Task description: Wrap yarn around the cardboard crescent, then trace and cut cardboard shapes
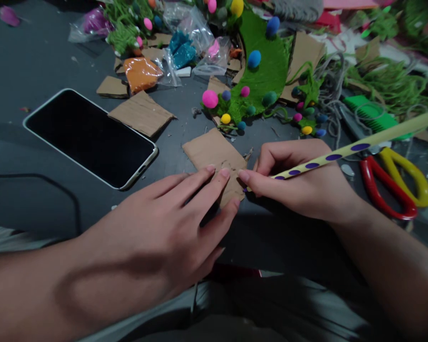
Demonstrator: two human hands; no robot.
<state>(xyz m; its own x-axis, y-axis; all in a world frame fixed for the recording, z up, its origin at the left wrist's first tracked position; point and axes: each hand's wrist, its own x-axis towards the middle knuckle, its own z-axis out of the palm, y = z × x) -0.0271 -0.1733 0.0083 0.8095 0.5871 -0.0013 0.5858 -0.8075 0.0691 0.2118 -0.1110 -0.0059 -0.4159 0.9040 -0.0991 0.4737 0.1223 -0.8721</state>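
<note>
A small piece of cardboard (214,147) lies on the dark table, with some faint drawn lines near its middle. My left hand (178,218) rests on it, fingers spread and fingertips pressing its lower part. In my right hand (299,175) is a pale yellow pen with purple spots (312,165), gripped close to its tip. The tip meets the cardboard's lower right edge, by a small purple mark. The pen's long shaft slants up to the right, out of view. My left fingers hide part of the cardboard.
A phone (89,137) lies left, partly under another cardboard piece (142,111). Scissors with red and yellow handles (388,185) are at right. Behind are a green wreath-like shape (264,61) with coloured balls, bags of clay (142,73), green yarn (395,78) and a green comb-like piece (374,114).
</note>
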